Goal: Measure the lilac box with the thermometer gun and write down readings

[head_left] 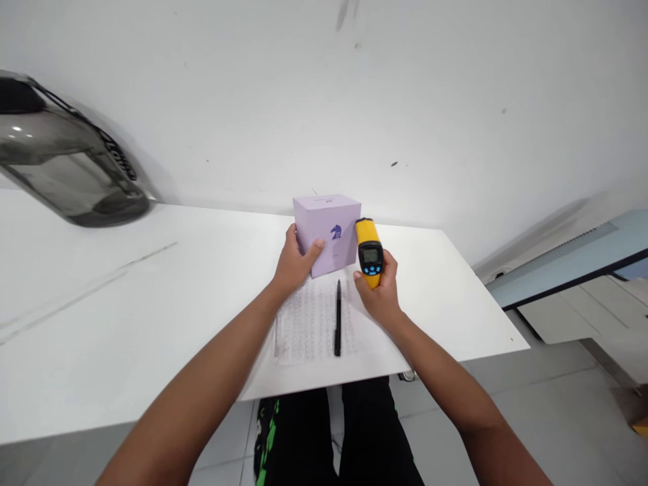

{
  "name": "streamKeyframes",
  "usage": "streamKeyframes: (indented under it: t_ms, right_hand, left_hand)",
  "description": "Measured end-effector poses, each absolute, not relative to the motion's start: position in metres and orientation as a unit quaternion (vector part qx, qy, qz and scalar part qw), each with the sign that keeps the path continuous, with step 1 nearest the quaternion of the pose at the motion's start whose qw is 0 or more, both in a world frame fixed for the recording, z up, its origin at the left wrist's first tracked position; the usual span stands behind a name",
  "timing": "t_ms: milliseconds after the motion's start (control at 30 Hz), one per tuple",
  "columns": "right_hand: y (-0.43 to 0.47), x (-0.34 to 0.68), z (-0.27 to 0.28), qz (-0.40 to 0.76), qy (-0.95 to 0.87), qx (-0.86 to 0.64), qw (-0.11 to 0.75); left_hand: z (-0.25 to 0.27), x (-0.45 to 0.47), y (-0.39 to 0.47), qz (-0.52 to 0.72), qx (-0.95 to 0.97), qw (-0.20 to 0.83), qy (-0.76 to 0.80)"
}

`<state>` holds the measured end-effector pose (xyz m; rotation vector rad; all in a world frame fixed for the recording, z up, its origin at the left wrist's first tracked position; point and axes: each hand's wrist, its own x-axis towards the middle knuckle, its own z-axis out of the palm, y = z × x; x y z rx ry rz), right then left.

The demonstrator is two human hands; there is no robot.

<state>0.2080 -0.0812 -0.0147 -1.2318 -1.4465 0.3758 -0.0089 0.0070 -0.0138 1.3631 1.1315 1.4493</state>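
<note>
My left hand (pixel 298 260) grips the left side of a light purple box (pixel 329 236), thumb on its front face beside a dark horse-head logo. In my right hand (pixel 382 290) is a yellow and black infrared thermometer (pixel 370 253), its small grey screen and blue buttons facing me. The thermometer's upper end is right beside the box's right edge; whether they touch I cannot tell. Below the box lies a sheet of bubble wrap (pixel 304 324) on the white table. A black pen (pixel 337 320) rests at its right part, tip pointing to the box.
A large grey see-through bottle (pixel 65 155) with a black lid and strap stands at the far left by the wall (pixel 253 101). The white table (pixel 152 324) ends at the right and along the front. Beyond its right edge is a light blue panel (pixel 572 260).
</note>
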Motion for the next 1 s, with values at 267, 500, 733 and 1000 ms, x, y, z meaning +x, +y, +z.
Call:
streamKeyframes:
  t_ms: [267,500,733,1000]
  right_hand:
    - [-0.058,0.267,0.009,0.104,-0.623,-0.644,0.431]
    - [-0.056,0.268,0.018,0.062,-0.657,-0.712,0.241]
    - [-0.059,0.262,0.019,0.019,-0.698,-0.693,0.181]
    - [-0.056,0.256,0.014,-0.008,-0.703,-0.695,0.149]
  left_hand:
    - [-0.018,-0.01,0.009,0.574,0.54,0.41,0.459]
    - [-0.017,-0.009,0.009,0.574,0.533,0.419,0.46]
    - [-0.015,-0.009,0.008,0.577,0.535,0.418,0.453]
    - [-0.013,-0.009,0.007,0.568,0.539,0.417,0.462]
